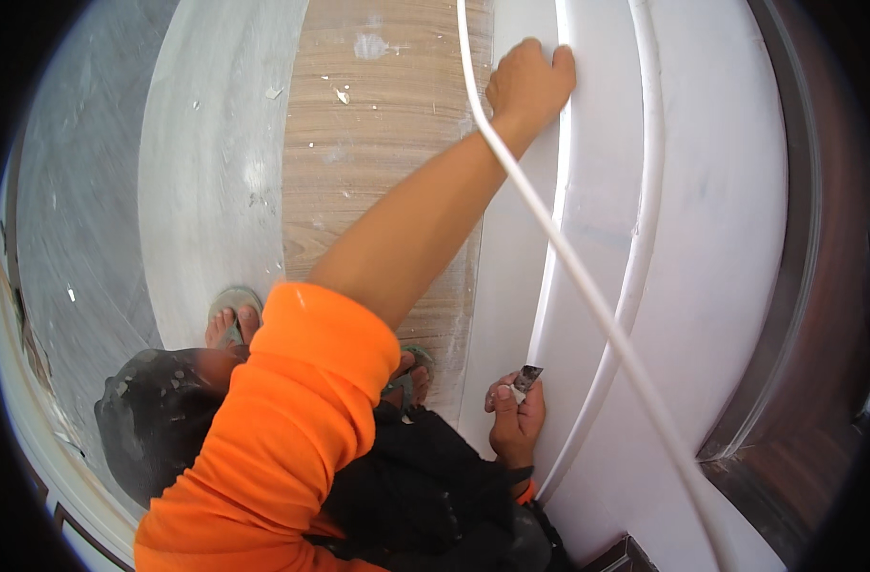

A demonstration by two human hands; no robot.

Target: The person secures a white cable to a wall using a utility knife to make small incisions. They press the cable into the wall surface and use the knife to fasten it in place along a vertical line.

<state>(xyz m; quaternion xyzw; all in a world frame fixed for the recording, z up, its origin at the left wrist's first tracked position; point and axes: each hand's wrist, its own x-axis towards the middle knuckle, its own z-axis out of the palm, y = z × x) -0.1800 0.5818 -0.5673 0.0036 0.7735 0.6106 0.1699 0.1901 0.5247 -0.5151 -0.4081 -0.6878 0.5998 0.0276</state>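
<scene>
My left arm in an orange sleeve stretches across to a white panelled wall. At its end, my left hand is closed, fingers curled under, against a thin raised white moulding strip. Whatever its fingers may hold is hidden. Lower down, by the bottom end of that strip, my right hand is closed around a small, stained scraper with a flat metal blade. Its handle is hidden in the fingers. A long, thin white tube slants through the view, passing in front of my left wrist.
A second white moulding runs beside the first. Left of the wall lie a wood-grain floor band with white flakes and a pale grey band. My sandalled feet stand there. A dark frame borders the wall at right.
</scene>
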